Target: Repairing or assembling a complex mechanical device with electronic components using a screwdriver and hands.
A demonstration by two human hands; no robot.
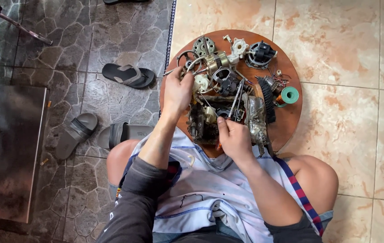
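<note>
Left hand [177,92] is up at the far-left of the round wooden tray [291,118], fingers curled around what looks like a thin metal tool [170,71], though the grip is partly hidden. Right hand [233,137] sits at the near edge, pinched shut on the needle-nose pliers [237,102], which point into the heap of dirty motor parts [221,81] beside a black brush [267,99] and a green solder spool [289,95]
</note>
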